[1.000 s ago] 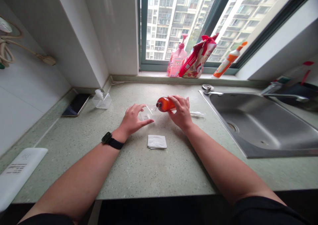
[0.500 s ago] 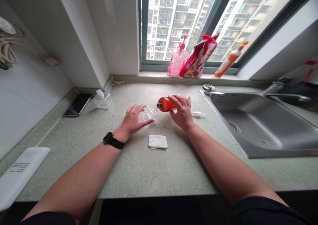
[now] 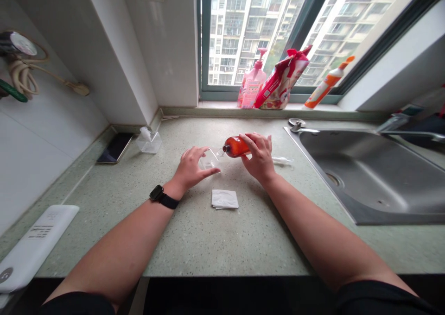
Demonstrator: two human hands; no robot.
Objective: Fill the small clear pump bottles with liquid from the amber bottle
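My left hand (image 3: 190,169) is closed on a clear plastic box (image 3: 210,162), thumb at the near side and fingers at the far side. The box looks tilted, its rim towards the right. An amber bottle (image 3: 237,147) lies almost level in the grip of my right hand (image 3: 260,157). Its uncapped mouth points left at the box. Something transparent shows between mouth and box; I cannot tell whether it is liquid. A folded white tissue (image 3: 225,199) lies on the countertop nearer to me. Behind my right hand is a clear and white slim item (image 3: 282,160).
Left on the counter are a second clear box (image 3: 149,140) with a whitish item, a phone (image 3: 115,148) and a long white device (image 3: 38,245). A steel sink (image 3: 375,176) borders the right. A pink pump bottle (image 3: 252,85), red bag (image 3: 283,81) and orange-white bottle (image 3: 327,85) line the windowsill.
The camera view has turned slightly left, so everything sits a little further right. Both hands keep their hold and the bottle stays tilted towards the box.
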